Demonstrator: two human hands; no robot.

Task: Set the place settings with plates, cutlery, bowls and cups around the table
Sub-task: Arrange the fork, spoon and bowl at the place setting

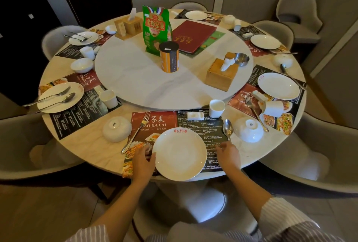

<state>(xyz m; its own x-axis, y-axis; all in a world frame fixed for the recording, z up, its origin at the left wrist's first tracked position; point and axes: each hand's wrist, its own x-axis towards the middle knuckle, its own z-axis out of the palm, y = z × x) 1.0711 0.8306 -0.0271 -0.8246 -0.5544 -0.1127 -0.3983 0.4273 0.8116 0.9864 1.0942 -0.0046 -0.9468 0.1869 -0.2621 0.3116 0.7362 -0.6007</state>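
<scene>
At the near edge of the round marble table (93,145), an upturned white ceramic bowl (117,129) sits just left of the red-and-black printed placemat (195,123). A silver fork (136,132) lies slanted on the placemat's left part, tines toward the table's centre. The left hand (143,161) rests at the left rim of the round white plate with a red logo (181,153), thumb touching the rim, fingers loosely bent; whether it grips the plate cannot be told. The plate lies on the placemat and overhangs the near edge a little. The right hand (228,155) lies on the placemat's right part, just beside the plate, fingers relaxed and reaching to the handle end of a silver spoon (228,128). A white cup (217,108) and a small white rest (195,115) stand at the placemat's far edge. A second upturned white bowl (248,129) sits right of the spoon.
</scene>
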